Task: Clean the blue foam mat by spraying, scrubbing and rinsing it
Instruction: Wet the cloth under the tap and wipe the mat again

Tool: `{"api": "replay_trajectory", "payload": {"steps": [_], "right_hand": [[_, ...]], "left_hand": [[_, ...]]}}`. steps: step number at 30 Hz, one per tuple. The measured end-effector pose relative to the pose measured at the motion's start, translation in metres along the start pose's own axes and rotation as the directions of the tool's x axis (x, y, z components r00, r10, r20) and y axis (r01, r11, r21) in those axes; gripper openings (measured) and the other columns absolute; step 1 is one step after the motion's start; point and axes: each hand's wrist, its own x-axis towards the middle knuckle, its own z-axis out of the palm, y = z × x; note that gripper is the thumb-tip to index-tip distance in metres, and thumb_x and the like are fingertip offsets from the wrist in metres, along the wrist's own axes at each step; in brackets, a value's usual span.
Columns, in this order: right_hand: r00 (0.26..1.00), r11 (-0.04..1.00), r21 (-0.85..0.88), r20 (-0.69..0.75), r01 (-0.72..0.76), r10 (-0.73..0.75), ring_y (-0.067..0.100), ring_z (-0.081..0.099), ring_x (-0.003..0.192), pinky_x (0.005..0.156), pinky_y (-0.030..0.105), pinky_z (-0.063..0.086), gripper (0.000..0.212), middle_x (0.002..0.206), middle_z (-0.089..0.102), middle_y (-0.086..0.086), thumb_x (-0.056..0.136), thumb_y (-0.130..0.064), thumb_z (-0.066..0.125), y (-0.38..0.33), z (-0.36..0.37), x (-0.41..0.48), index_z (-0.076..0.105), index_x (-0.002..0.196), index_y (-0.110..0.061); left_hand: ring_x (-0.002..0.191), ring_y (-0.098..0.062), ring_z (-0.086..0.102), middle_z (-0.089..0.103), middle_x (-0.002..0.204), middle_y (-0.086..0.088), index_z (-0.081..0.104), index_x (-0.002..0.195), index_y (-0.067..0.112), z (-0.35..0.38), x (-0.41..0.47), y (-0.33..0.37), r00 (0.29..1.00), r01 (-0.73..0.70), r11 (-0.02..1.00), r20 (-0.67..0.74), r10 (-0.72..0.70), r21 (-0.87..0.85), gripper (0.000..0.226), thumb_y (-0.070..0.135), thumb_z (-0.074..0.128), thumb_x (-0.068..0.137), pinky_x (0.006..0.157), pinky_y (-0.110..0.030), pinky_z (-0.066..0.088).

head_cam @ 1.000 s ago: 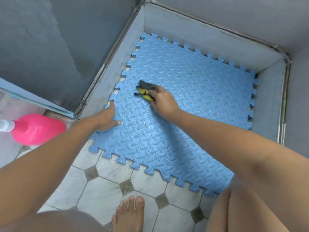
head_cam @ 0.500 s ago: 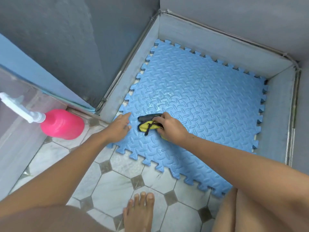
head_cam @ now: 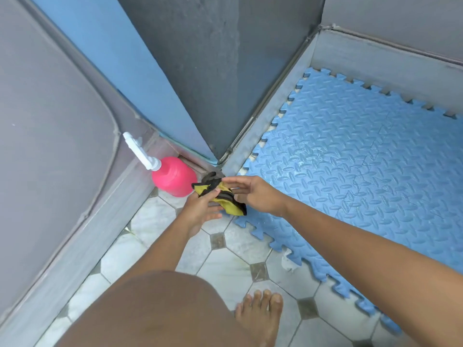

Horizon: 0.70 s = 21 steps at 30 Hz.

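The blue foam mat (head_cam: pixel 350 171) lies wet on the floor in the walled corner to the right. Above its near-left corner, a yellow and black cloth (head_cam: pixel 221 197) hangs between both hands. My left hand (head_cam: pixel 200 211) pinches the cloth with its thumb on top and its fingers underneath. My right hand (head_cam: pixel 258 194) has straight fingers that touch the cloth's top edge. The pink spray bottle (head_cam: pixel 175 177) with a white nozzle stands on the floor just left of the hands.
Grey walls and a blue panel (head_cam: pixel 120 71) close in the left and back. A low grey ledge (head_cam: pixel 275 106) borders the mat. White floor tiles (head_cam: pixel 225 269) lie in front, with my bare foot (head_cam: pixel 260 314) and knee near the bottom.
The cloth has left the mat and moved left toward the spray bottle. My left hand came off the mat and took hold of the cloth; my right hand's fingers straightened. The view swung left.
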Motion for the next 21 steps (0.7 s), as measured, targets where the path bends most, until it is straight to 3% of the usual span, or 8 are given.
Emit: {"api": "replay_trajectory", "payload": {"steps": [4,7,10,12,14,16,19,21], "right_hand": [[0.990,0.990,-0.090,-0.102,-0.109,0.100,0.012,0.062,0.112,0.086,0.013,0.051,0.045,0.125,0.067,0.008,0.095,0.008,0.053,0.011,-0.010,0.004,0.061,0.135,-0.011],[0.981,0.976,-0.138,-0.123,-0.169,0.153,0.012,0.060,0.113,0.080,0.007,0.049,0.039,0.123,0.066,0.004,0.095,0.008,0.054,0.030,-0.021,-0.003,0.063,0.130,-0.008],[0.977,0.971,-0.143,-0.121,-0.193,0.176,0.010,0.060,0.118,0.087,0.010,0.048,0.039,0.129,0.064,-0.001,0.096,0.007,0.053,0.048,-0.026,-0.010,0.064,0.128,-0.011],[0.970,0.969,-0.128,-0.145,-0.212,0.193,0.007,0.060,0.116,0.087,0.014,0.049,0.037,0.124,0.065,-0.003,0.096,0.004,0.054,0.053,-0.024,-0.010,0.066,0.125,-0.016],[0.962,0.966,-0.106,-0.169,-0.235,0.215,0.007,0.060,0.107,0.078,0.013,0.049,0.036,0.113,0.064,-0.002,0.096,0.003,0.054,0.051,-0.023,-0.008,0.067,0.123,-0.016],[0.960,0.965,-0.103,-0.172,-0.240,0.221,0.006,0.059,0.101,0.074,0.010,0.046,0.034,0.105,0.062,-0.007,0.096,0.003,0.054,0.048,-0.023,-0.007,0.067,0.124,-0.014],[0.962,0.956,-0.166,-0.167,-0.242,0.215,0.007,0.059,0.110,0.084,0.011,0.046,0.033,0.117,0.064,-0.004,0.096,0.002,0.056,0.044,-0.020,-0.011,0.067,0.122,-0.015],[0.961,0.936,-0.251,-0.187,-0.246,0.202,0.014,0.058,0.116,0.095,0.021,0.048,0.031,0.124,0.062,0.001,0.095,0.000,0.056,0.042,-0.017,-0.014,0.068,0.116,-0.020]], "left_hand": [[0.072,-0.025,0.067,0.067,0.088,-0.010,0.063,0.118,0.010,-0.025,0.000,-0.016,0.960,0.130,0.982,-0.229,-0.159,-0.139,0.025,0.025,0.055,0.100,0.044,-0.024,0.050],[0.067,-0.020,0.063,0.065,0.086,-0.006,0.062,0.117,0.014,-0.052,-0.002,-0.027,0.906,0.140,0.969,-0.370,-0.208,-0.204,0.022,0.027,0.054,0.101,0.044,-0.024,0.049],[0.081,-0.023,0.066,0.067,0.104,-0.010,0.061,0.127,0.010,-0.078,0.002,-0.030,0.873,0.126,0.986,-0.461,-0.161,-0.105,0.042,0.038,0.061,0.097,0.058,-0.034,0.055],[0.109,-0.032,0.063,0.062,0.128,-0.014,0.049,0.140,0.005,-0.084,0.004,-0.025,0.838,0.195,0.972,-0.538,-0.094,0.133,0.072,0.050,0.066,0.087,0.076,-0.043,0.058],[0.134,-0.039,0.044,0.043,0.149,-0.021,0.029,0.152,-0.002,-0.077,0.001,-0.018,0.805,0.305,0.841,-0.593,0.023,0.447,0.089,0.047,0.068,0.088,0.102,-0.050,0.046],[0.139,-0.040,0.033,0.035,0.151,-0.023,0.023,0.152,-0.006,-0.058,-0.010,-0.010,0.805,0.286,0.695,-0.559,0.199,0.660,0.086,0.038,0.065,0.092,0.108,-0.052,0.037],[0.123,-0.038,0.049,0.055,0.131,-0.020,0.054,0.133,0.000,-0.020,-0.020,-0.003,0.846,0.062,0.494,-0.309,0.435,0.867,0.052,0.034,0.060,0.095,0.098,-0.050,0.046],[0.114,-0.034,0.060,0.068,0.118,-0.014,0.068,0.120,0.005,0.005,-0.019,0.004,0.871,-0.111,0.424,-0.118,0.477,0.899,0.036,0.031,0.060,0.097,0.093,-0.043,0.050]]}}
